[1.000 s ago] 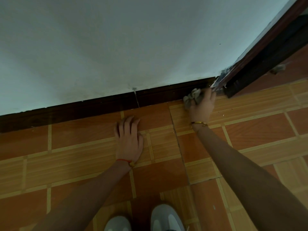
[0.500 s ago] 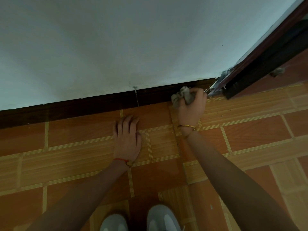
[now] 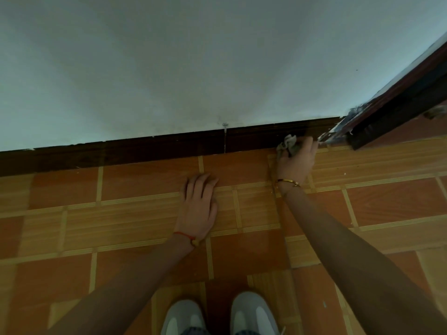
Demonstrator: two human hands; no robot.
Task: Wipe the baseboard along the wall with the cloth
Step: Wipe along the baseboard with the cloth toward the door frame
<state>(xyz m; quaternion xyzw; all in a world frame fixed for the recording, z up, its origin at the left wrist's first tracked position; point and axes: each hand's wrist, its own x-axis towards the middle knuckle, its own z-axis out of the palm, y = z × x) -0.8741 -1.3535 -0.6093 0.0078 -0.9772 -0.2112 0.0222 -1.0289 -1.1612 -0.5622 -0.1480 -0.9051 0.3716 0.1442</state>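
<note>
Your right hand (image 3: 296, 163) grips a crumpled grey cloth (image 3: 287, 146), fingers curled round it, and presses it against the dark baseboard (image 3: 145, 151) at the foot of the wall, near the baseboard's right end and just beside the door frame (image 3: 391, 105). A gold bangle (image 3: 287, 182) sits on that wrist. Your left hand (image 3: 199, 204) lies flat on the floor (image 3: 133, 213) with the fingers straight and close together, palm down, holding nothing; it rests well apart from the cloth, a little out from the baseboard, and a red string bracelet (image 3: 185, 235) circles its wrist. The baseboard runs from the left edge of the view to the door frame, with a thin vertical seam (image 3: 225, 139) in it between your two hands. Above it rises the pale wall (image 3: 193, 64). The floor is orange and tan tile with light stripes. At the bottom of the view the toes of your two pale shoes (image 3: 251, 313) point toward the wall.
</note>
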